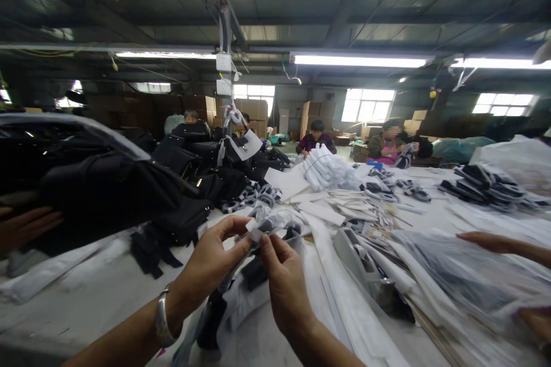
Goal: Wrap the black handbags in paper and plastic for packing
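Observation:
In the middle of the head view, my left hand [217, 255], with a silver bangle at the wrist, pinches a small white piece [255, 233] between thumb and finger. My right hand [286, 281] pinches the other side of it, fingertips close to the left ones. Whether the piece is tape or a paper tag I cannot tell. It sits against a black strap [253, 273] partly covered in clear wrap, which hangs below my hands toward the table. Part of the strap is hidden behind my fingers.
A grey tape dispenser [364, 269] stands right of my hands. Black bags [189, 218] are heaped at left, white foam rolls [325, 166] lie ahead, and bundled straps [491, 183] lie at right. Co-workers' hands [486, 241] reach in from both sides; more people sit across the table.

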The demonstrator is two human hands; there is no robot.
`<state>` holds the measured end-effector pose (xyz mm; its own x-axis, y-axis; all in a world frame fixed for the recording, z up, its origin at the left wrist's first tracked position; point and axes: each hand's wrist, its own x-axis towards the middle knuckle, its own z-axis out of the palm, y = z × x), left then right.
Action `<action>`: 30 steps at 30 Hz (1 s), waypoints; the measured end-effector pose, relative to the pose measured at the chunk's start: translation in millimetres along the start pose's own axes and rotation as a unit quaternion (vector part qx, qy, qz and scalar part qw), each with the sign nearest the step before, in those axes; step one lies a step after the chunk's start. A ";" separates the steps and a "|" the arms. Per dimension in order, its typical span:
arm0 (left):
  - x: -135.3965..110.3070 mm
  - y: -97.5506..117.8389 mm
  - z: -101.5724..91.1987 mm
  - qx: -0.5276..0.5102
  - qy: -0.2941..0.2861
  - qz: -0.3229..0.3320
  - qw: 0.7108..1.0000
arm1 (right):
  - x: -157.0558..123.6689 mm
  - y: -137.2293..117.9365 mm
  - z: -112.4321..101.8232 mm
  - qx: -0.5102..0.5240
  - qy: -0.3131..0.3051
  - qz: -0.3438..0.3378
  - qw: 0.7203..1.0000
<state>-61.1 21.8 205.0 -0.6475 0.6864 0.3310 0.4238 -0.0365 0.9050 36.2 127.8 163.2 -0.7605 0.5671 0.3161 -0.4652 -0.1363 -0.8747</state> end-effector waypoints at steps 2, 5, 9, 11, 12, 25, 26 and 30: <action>-2.8 -2.6 2.7 0.028 0.020 0.016 0.999 | 0.0 3.7 2.6 -0.048 0.029 -0.027 0.998; -4.9 -0.4 5.0 0.061 0.038 0.032 0.997 | 1.4 7.0 5.8 -0.072 0.052 -0.045 0.995; -5.0 13.1 0.5 0.127 0.021 0.065 0.990 | 2.6 10.0 8.5 -0.053 0.060 -0.047 0.996; -5.4 19.5 -3.2 0.181 0.016 0.088 0.979 | 2.0 12.2 8.8 -0.053 0.066 -0.033 0.996; -6.0 21.8 -4.7 0.204 0.019 0.097 0.974 | 1.6 13.5 8.8 -0.053 0.069 -0.024 0.996; -12.7 23.7 -4.2 0.268 0.027 0.129 0.954 | -1.3 12.7 13.1 0.029 0.056 -0.017 0.998; -13.0 23.4 -4.4 0.277 0.025 0.132 0.951 | -1.3 11.8 12.8 0.039 0.051 -0.019 0.998; -15.9 24.0 -2.8 0.315 0.032 0.139 0.938 | -2.2 7.9 11.9 0.052 0.038 -0.025 0.998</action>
<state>-42.4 8.0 222.2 -0.4852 0.6675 0.5649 0.8589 0.2426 0.4511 28.8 115.8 159.9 -0.6997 0.6355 0.3264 -0.5494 -0.1866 -0.8145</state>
